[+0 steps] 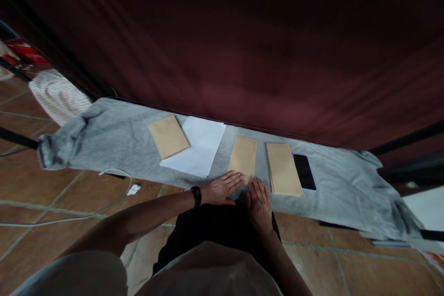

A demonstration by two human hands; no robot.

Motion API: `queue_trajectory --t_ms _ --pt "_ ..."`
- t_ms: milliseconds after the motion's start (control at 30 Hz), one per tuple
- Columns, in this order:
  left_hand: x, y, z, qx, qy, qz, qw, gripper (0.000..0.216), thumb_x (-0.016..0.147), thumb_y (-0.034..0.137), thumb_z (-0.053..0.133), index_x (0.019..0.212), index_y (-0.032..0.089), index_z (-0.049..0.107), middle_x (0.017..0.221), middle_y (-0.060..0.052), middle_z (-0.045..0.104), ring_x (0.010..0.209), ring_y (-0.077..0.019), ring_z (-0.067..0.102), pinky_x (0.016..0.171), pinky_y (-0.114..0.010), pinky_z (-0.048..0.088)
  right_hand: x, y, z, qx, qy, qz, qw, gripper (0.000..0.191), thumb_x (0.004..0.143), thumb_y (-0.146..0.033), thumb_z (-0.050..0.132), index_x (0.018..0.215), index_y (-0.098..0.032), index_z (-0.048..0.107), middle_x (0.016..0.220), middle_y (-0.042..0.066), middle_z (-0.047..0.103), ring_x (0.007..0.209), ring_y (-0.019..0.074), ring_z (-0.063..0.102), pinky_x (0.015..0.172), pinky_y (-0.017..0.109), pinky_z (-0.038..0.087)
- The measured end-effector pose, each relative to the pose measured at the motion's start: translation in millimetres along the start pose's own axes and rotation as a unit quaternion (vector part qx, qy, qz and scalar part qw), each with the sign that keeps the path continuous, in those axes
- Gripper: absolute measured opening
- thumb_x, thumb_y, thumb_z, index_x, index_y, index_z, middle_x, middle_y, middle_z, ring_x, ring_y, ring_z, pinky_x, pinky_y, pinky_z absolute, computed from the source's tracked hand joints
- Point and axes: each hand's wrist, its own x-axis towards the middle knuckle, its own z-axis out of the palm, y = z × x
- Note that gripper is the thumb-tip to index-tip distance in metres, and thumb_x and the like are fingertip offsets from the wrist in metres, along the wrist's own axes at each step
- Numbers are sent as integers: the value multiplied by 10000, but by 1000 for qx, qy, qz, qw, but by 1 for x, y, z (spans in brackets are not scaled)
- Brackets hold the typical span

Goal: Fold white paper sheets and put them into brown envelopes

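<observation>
A brown paper envelope (243, 155) lies flat before me on the grey cloth. Across its lower left edge rests my left hand (224, 188), flat with the fingers stretched out and a dark band on the wrist. My right hand (260, 203) lies at the lower right corner of the envelope, fingers extended and palm down. To the right is a small stack of brown envelopes (285, 169), next to a dark-screened phone (305, 172). On the left, another brown envelope stack (169, 136) partly covers white paper sheets (199, 145).
The grey cloth (114, 143) covers a long, narrow surface along a dark red curtain (239, 69). A white cable (79, 218) and a crumpled white tissue (133, 189) are on the tiled floor at left. Striped fabric (58, 95) hangs beyond the left end.
</observation>
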Motion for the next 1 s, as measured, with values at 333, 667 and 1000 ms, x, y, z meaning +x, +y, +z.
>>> queue_trajectory --t_ms 333,667,1000 --pt "-7 -1 -2 14 1 -21 1000 790 962 542 540 1592 171 241 1665 -132 243 1551 -260 182 1274 -432 158 -2 -11 2 -9 -22 -16 1000 535 1043 -238 390 1566 -142 331 1548 151 469 1442 271 428 1196 513 336" --pt "-28 -15 9 87 53 -64 993 593 1016 471 451 1497 128 411 1566 -171 439 1467 -265 394 1185 -424 366 11 -14 -9 0 2 24 1000 436 1032 -231 416 1451 -148 508 1444 118 591 1346 247 529 1202 468 348" --pt "17 -16 -3 140 -42 -114 983 558 887 -3 359 1383 152 560 1445 -149 579 1335 -251 555 1076 -414 482 44 -11 -5 -32 -58 47 997 270 975 -240 536 1215 -188 647 1164 105 687 1134 257 602 1185 437 348"
